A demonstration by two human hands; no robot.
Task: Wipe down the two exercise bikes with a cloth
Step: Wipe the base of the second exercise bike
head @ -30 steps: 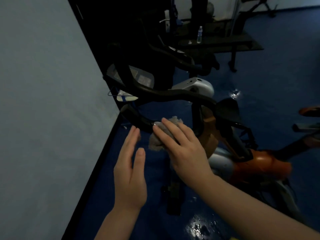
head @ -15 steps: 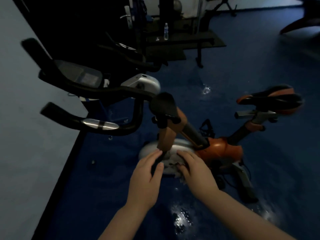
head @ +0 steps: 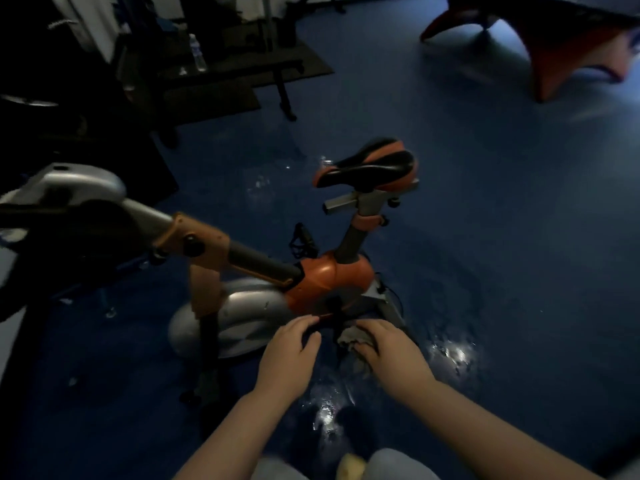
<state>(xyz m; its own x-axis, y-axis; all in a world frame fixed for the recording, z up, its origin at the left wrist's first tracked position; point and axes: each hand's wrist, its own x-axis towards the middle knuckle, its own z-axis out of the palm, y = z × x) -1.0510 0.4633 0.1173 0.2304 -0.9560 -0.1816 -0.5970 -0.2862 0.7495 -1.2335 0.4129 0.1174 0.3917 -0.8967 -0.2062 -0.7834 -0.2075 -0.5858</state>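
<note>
Now we've got our right hand (head: 388, 348) clenched round the crumpled grey cloth (head: 351, 336) just below the glossy orange plastic bike housing (head: 329, 282), left hand (head: 289, 355) loose beside it, so our right sits nearer for wiping upward.

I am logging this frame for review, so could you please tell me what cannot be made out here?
- Cloth: mostly covered by the right hand, head view.
- Crank area below the orange housing: lost in shadow between the right and left hand.
- Handlebar end of the bike: cut off by the left edge.
- Second bike: too dark to identify.
</note>
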